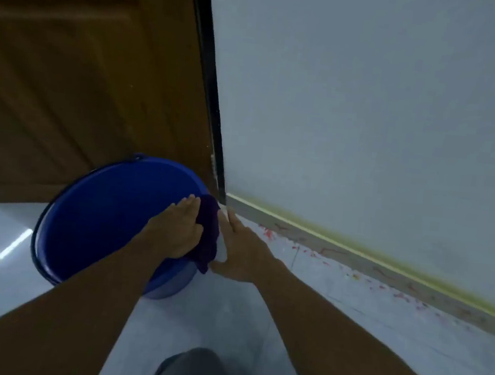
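A blue bucket [107, 219] with a dark handle stands on the pale floor by the door. A dark purple cloth [207, 235] hangs over its right rim. My left hand [175, 228] lies flat on the cloth's left part, fingers straight, over the bucket's mouth. My right hand [243, 250] is just right of the cloth and grips a small white object [222, 245], thumb below and fingers along its far side. Most of that object is hidden by the cloth and my hand, so I cannot tell what it is.
A brown wooden door [84, 81] stands behind the bucket, its dark edge [213, 123] meeting a pale wall [368, 108]. A skirting board [383, 270] with yellow tape runs along the wall. Red marks [309, 250] speckle the floor beside it. My knee [192, 372] is at the bottom.
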The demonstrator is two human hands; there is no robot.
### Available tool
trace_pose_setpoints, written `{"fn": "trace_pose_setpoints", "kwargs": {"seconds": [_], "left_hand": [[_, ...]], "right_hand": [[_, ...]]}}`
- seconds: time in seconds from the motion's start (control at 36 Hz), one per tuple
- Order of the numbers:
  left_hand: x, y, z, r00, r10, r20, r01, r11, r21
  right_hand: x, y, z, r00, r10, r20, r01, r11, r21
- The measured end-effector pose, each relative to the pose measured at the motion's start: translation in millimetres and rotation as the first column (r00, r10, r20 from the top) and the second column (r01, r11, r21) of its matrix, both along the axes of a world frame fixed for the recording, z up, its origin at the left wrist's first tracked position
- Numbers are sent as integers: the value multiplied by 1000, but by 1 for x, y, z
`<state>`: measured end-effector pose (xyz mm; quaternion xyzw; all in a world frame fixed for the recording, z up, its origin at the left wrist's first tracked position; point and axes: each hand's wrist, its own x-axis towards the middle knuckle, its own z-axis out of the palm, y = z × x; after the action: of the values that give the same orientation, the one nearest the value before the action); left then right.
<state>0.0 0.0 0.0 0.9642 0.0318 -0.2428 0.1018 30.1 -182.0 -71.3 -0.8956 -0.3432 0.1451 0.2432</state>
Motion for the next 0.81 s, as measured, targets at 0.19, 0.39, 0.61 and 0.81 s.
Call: {"fn": "trace_pose_setpoints", "kwargs": {"seconds": [0.19, 0.39, 0.61, 0.81], "left_hand": [[-11, 28, -30, 996, -78, -44, 73, 991, -111], [-4, 30, -54, 986, -81, 145, 101, 986, -136], [50, -10, -49, 921, -337, 196, 312, 939, 145], [82, -85, -63, 915, -386, 115, 322, 873, 366]], "right_hand": [[-11, 47, -31, 998, -50, -43, 55, 992, 110], [10, 36, -40, 994, -1, 113, -18, 985, 170], [54, -24, -18, 873, -51, 484, -76, 968, 240], [63, -88, -24, 918, -113, 380, 139, 990, -40]]}}
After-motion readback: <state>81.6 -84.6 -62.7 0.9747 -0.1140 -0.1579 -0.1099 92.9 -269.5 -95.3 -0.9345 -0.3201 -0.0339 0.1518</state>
